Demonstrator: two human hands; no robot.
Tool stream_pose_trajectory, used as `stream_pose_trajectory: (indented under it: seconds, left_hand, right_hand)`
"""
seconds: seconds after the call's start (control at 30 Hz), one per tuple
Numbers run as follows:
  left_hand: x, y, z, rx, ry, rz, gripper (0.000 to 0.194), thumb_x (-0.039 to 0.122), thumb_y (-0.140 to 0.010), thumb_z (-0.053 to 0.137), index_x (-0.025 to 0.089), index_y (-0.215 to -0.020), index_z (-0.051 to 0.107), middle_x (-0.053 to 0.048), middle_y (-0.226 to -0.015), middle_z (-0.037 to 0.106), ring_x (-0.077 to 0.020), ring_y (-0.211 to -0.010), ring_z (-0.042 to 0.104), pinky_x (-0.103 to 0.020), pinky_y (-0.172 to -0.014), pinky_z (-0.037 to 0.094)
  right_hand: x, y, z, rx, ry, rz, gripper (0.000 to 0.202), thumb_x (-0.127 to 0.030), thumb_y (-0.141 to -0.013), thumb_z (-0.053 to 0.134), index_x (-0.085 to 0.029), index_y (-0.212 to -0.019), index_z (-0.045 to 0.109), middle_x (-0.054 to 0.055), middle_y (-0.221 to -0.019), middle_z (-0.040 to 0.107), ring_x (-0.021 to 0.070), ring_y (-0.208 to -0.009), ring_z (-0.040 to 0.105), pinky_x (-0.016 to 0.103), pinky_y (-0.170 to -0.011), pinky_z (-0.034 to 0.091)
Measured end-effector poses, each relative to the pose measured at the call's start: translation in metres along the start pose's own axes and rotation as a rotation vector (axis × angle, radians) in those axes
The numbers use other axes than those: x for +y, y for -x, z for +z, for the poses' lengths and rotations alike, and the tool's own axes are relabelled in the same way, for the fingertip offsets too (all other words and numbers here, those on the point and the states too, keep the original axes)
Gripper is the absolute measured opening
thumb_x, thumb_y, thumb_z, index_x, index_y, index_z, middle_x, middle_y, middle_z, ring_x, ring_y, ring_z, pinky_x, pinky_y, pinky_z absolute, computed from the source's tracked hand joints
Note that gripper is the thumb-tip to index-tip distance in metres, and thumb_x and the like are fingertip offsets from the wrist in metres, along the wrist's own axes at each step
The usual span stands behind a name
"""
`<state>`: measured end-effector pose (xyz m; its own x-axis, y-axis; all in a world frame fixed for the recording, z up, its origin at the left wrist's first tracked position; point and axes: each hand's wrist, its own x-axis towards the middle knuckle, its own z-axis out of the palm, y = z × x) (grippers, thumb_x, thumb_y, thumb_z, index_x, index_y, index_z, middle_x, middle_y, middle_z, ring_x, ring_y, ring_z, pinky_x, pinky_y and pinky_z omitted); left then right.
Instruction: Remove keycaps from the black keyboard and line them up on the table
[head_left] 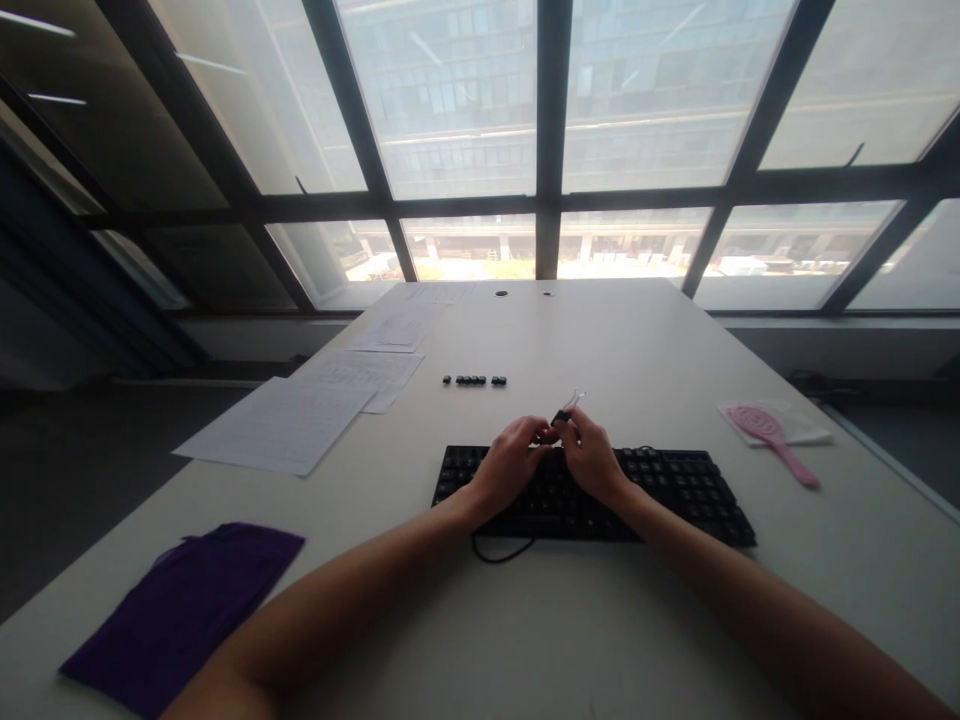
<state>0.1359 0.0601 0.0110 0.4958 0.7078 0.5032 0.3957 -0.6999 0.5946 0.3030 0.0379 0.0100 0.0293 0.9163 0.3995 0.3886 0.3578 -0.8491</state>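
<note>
Over the black keyboard, my two hands meet with bent fingers. My right hand is closed on a wire keycap puller, its thin metal wires pointing up and away. A small black piece shows at the lower end of the wires; whether it is a keycap or the handle I cannot tell. My left hand has its fingertips pinched together right beside that piece, and what lies between them is hidden. Beyond the keyboard, several loose black keycaps stand in a broken row.
Paper sheets lie along the left side of the white table. A purple cloth pouch is at the near left. On the right, a pink hairbrush rests partly on a clear bag. A cable loops at the keyboard's near edge.
</note>
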Motion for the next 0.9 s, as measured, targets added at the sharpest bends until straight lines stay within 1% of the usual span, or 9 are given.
stream_pose_trajectory:
  seconds: [0.1,0.2,0.27,0.37,0.5,0.63,0.7,0.8,0.9]
  left_hand:
    - [0.0017,0.0015,0.0006,-0.028,-0.064,0.048,0.020,0.011,-0.092,0.056,0.022,-0.109,0.060,-0.005,-0.110,0.060,-0.0173,-0.097,0.062,-0.032,-0.087,0.054]
    - [0.0011,0.0024,0.0016,-0.040,-0.170,0.093,0.024,0.011,-0.095,0.050,0.022,-0.115,0.059,-0.007,-0.120,0.055,-0.0165,-0.100,0.062,-0.032,-0.090,0.054]
    - [0.0004,0.0029,0.0018,-0.056,-0.256,0.123,0.027,0.011,-0.097,0.047,0.021,-0.118,0.059,-0.008,-0.121,0.054,-0.0163,-0.100,0.061,-0.032,-0.092,0.054]
    - [-0.0005,0.0034,0.0008,-0.074,-0.368,0.197,0.028,0.010,-0.097,0.046,0.020,-0.120,0.058,-0.009,-0.120,0.055,-0.0184,-0.103,0.060,-0.033,-0.092,0.054]
    - [-0.0009,0.0033,-0.0010,-0.096,-0.437,0.277,0.031,0.007,-0.094,0.048,0.019,-0.122,0.057,-0.009,-0.117,0.056,-0.0201,-0.104,0.058,-0.036,-0.092,0.054]
    - [-0.0003,0.0028,-0.0024,-0.093,-0.414,0.302,0.037,0.007,-0.094,0.047,0.021,-0.128,0.055,-0.009,-0.117,0.056,-0.0200,-0.104,0.057,-0.038,-0.093,0.055]
    - [-0.0001,0.0027,-0.0024,-0.075,-0.379,0.302,0.036,0.010,-0.096,0.047,0.022,-0.128,0.056,-0.009,-0.116,0.057,-0.0201,-0.103,0.057,-0.039,-0.092,0.055]
    - [0.0010,0.0021,-0.0013,-0.046,-0.294,0.280,0.027,0.017,-0.097,0.051,0.021,-0.122,0.061,-0.009,-0.110,0.059,-0.0197,-0.101,0.058,-0.038,-0.091,0.055]
    - [0.0028,-0.0016,-0.0026,-0.009,-0.174,0.213,0.021,0.021,-0.095,0.056,0.020,-0.114,0.065,-0.008,-0.106,0.063,-0.0188,-0.099,0.060,-0.036,-0.090,0.054]
  right_hand:
    - [0.0008,-0.0004,0.0004,-0.015,0.046,-0.003,0.018,-0.035,-0.096,0.046,-0.022,-0.088,0.056,0.000,-0.070,0.065,0.0176,-0.064,0.059,0.028,-0.062,0.041]
    - [0.0022,-0.0018,0.0005,0.002,0.025,-0.010,0.018,-0.034,-0.095,0.047,-0.021,-0.085,0.056,0.000,-0.071,0.063,0.0171,-0.066,0.056,0.027,-0.063,0.040]
    - [0.0028,-0.0025,0.0005,0.010,0.007,-0.014,0.017,-0.032,-0.094,0.048,-0.021,-0.083,0.054,0.000,-0.070,0.061,0.0165,-0.066,0.054,0.027,-0.063,0.040]
    - [0.0036,-0.0028,0.0005,0.009,-0.005,-0.020,0.016,-0.031,-0.093,0.049,-0.021,-0.082,0.054,-0.001,-0.069,0.059,0.0157,-0.064,0.052,0.027,-0.062,0.039]
    - [0.0052,-0.0028,0.0003,0.001,-0.059,0.000,0.016,-0.032,-0.094,0.049,-0.021,-0.084,0.054,0.000,-0.072,0.062,0.0163,-0.067,0.056,0.027,-0.064,0.041]
    - [0.0064,-0.0035,0.0001,0.004,-0.106,0.020,0.016,-0.033,-0.094,0.050,-0.021,-0.083,0.053,-0.001,-0.071,0.062,0.0160,-0.065,0.056,0.027,-0.061,0.042]
    - [0.0068,-0.0041,0.0002,0.019,-0.137,0.026,0.016,-0.033,-0.094,0.050,-0.021,-0.083,0.053,-0.001,-0.070,0.062,0.0160,-0.065,0.057,0.027,-0.061,0.043]
    - [0.0073,-0.0051,0.0003,0.043,-0.168,0.037,0.016,-0.033,-0.094,0.049,-0.021,-0.084,0.053,0.000,-0.071,0.064,0.0163,-0.067,0.060,0.027,-0.064,0.045]
    - [0.0074,-0.0060,0.0003,0.062,-0.175,0.050,0.018,-0.035,-0.094,0.049,-0.021,-0.083,0.053,0.001,-0.071,0.065,0.0166,-0.067,0.061,0.028,-0.064,0.046]
